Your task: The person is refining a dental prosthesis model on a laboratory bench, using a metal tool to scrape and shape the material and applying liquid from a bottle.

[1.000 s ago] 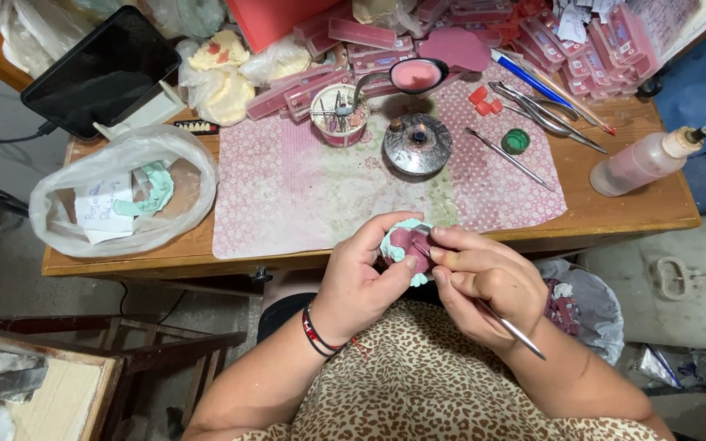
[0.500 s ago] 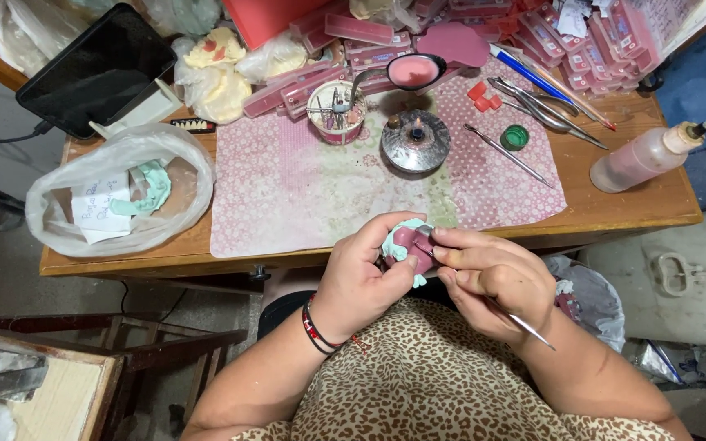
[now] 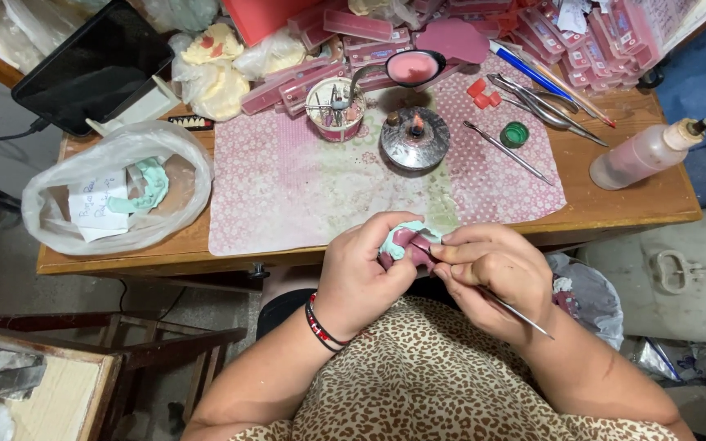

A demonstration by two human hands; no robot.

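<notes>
The green-and-pink dental mould [image 3: 406, 241] sits above the lap, at the desk [image 3: 614, 208] edge, grasped by the left hand [image 3: 361, 273]. The right hand [image 3: 492, 282] grips a thin metal tool [image 3: 516, 314]; short, braced strokes suit best.

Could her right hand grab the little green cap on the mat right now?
Probably not right away: the right hand is busy holding a thin metal tool against the teal model. The path to the green cap looks clear, though.

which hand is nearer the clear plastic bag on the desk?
Left. The left hand is at the desk's front edge, closer to the plastic bag at the far left. The right hand sits farther right, holding a thin metal tool.
</notes>
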